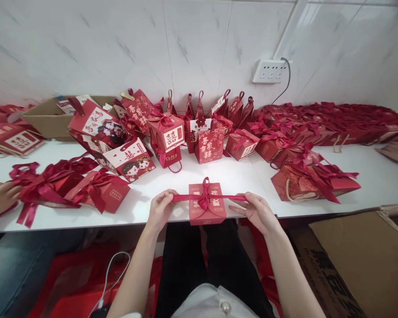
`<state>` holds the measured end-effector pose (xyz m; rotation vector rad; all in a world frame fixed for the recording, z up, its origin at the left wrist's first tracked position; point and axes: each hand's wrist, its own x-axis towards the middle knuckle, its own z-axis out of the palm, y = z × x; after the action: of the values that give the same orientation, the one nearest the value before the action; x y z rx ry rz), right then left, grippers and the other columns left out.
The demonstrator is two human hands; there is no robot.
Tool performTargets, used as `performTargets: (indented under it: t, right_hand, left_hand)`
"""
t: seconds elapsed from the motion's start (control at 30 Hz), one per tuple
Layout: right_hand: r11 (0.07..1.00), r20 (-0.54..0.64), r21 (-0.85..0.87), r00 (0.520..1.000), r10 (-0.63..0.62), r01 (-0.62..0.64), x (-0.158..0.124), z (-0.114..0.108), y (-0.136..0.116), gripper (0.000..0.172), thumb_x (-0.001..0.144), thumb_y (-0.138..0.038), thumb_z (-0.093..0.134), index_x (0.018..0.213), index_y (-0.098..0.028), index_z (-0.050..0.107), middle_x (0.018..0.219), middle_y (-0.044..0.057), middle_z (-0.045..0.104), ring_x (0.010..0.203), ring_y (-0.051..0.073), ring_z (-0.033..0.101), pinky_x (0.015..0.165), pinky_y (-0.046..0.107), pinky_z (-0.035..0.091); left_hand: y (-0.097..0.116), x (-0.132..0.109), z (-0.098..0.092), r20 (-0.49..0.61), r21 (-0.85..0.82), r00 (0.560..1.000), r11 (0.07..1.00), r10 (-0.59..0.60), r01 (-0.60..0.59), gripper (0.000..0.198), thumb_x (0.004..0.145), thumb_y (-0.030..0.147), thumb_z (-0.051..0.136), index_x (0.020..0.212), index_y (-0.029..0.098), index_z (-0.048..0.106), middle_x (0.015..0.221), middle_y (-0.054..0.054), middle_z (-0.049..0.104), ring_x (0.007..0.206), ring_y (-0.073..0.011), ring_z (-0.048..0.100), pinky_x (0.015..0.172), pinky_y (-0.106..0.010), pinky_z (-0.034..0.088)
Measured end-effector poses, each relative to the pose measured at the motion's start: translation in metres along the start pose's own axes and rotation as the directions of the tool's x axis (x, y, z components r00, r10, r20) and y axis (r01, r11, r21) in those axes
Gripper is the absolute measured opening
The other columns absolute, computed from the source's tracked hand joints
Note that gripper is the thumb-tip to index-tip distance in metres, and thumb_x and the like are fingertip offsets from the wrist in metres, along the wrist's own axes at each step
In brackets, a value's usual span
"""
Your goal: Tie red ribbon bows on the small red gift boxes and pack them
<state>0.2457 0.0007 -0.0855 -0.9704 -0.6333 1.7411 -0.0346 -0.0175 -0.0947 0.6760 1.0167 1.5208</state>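
A small red gift box (207, 207) with gold characters sits at the near edge of the white table (232, 176), right in front of me. A dark red ribbon (204, 198) is tied in a bow on its top, and its two ends stretch out sideways. My left hand (161, 208) pinches the left ribbon end, fingers closed. My right hand (257, 211) pinches the right end in the same way. Both hands rest at the table edge on either side of the box.
Several finished red boxes and bags stand in the middle (172, 132) and lie stacked at the right (305, 172) and left (69, 185). Cardboard boxes sit at the back left (46, 117) and by my right knee (361, 260). Other people's hands show at the left edge (0, 196) and right edge (396, 152).
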Motion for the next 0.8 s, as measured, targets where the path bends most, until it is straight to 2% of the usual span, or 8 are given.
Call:
performTargets:
  t: [0.33,0.47,0.57,0.67,0.8]
  right_hand:
    - [0.994,-0.143,0.021,0.985,-0.1,0.104,-0.001,-0.022,-0.006,0.02,0.059,-0.03,0.083,0.064,-0.018,0.067,0.075,0.003,0.072,0.077,0.021,0.069,0.08,0.045,0.057]
    - [0.985,-0.264,0.057,0.954,-0.144,0.165,0.01,-0.032,-0.008,0.021,0.051,-0.024,0.084,0.058,-0.018,0.065,0.067,0.001,0.07,0.066,0.017,0.066,0.07,0.037,0.06]
    - [0.97,-0.351,0.145,0.927,-0.132,0.193,0.022,-0.04,-0.007,0.021,0.048,-0.019,0.082,0.056,-0.018,0.063,0.059,-0.002,0.067,0.059,0.012,0.063,0.064,0.029,0.059]
    - [0.964,-0.355,0.184,0.928,-0.115,0.19,0.031,-0.046,-0.006,0.02,0.05,-0.017,0.078,0.054,-0.018,0.059,0.055,-0.003,0.064,0.058,0.011,0.062,0.062,0.027,0.057]
    - [0.979,-0.282,0.119,0.951,-0.127,0.166,0.033,-0.051,-0.005,0.019,0.055,-0.02,0.077,0.056,-0.019,0.059,0.057,-0.002,0.064,0.058,0.013,0.063,0.064,0.031,0.057]
  left_hand:
    - [0.003,-0.002,-0.001,-0.019,-0.027,1.0,0.999,0.019,-0.02,0.027,0.055,0.03,0.079,0.051,0.015,0.056,0.072,-0.002,0.058,0.068,-0.0126,0.052,0.065,-0.026,0.044]
    - [0.006,-0.001,-0.01,-0.059,-0.063,0.998,0.997,0.033,-0.037,0.028,0.056,0.027,0.079,0.051,0.014,0.055,0.072,-0.001,0.059,0.066,-0.0101,0.051,0.064,-0.023,0.043]
    - [0.008,0.002,-0.014,-0.111,-0.111,0.993,0.993,0.034,-0.047,0.028,0.055,0.03,0.079,0.052,0.015,0.055,0.071,0.001,0.058,0.064,-0.009,0.052,0.063,-0.023,0.044]
    - [0.009,0.005,-0.015,-0.15,-0.157,0.989,0.987,0.0,-0.024,0.027,0.055,0.03,0.079,0.056,0.015,0.057,0.07,0.001,0.06,0.064,-0.01,0.055,0.064,-0.024,0.045]
    - [0.009,0.009,-0.013,-0.157,-0.191,0.985,0.981,-0.068,0.037,0.023,0.057,0.028,0.078,0.062,0.015,0.06,0.068,-0.001,0.062,0.065,-0.0121,0.058,0.064,-0.026,0.046]
